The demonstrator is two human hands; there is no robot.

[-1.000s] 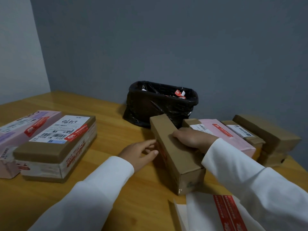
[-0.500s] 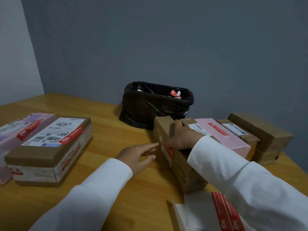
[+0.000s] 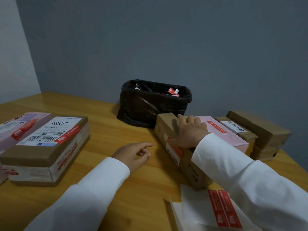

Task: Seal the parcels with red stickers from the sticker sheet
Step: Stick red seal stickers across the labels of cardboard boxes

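A long brown cardboard parcel [image 3: 186, 165] lies at centre right with a red sticker [image 3: 177, 150] over its top edge and side. My right hand [image 3: 190, 132] lies flat on the parcel's top, fingers spread, thumb by the sticker. My left hand [image 3: 133, 154] hovers over the table just left of the parcel, loosely curled and holding nothing. The white sticker sheet [image 3: 200, 212] with two red stickers [image 3: 223, 209] lies at the near edge, partly under my right sleeve.
Two stickered parcels [image 3: 45, 144] sit at the left. A pink parcel [image 3: 223, 132] and several brown boxes [image 3: 260, 129] stand at the right. A black-lined bin [image 3: 150, 104] with red and white scraps is against the grey wall. The wooden table [image 3: 108, 130] holds everything.
My right hand slid along the brown parcel's top and now lies flatter, pressing by the red sticker. My left hand drew back from the parcel's side and curled a little.
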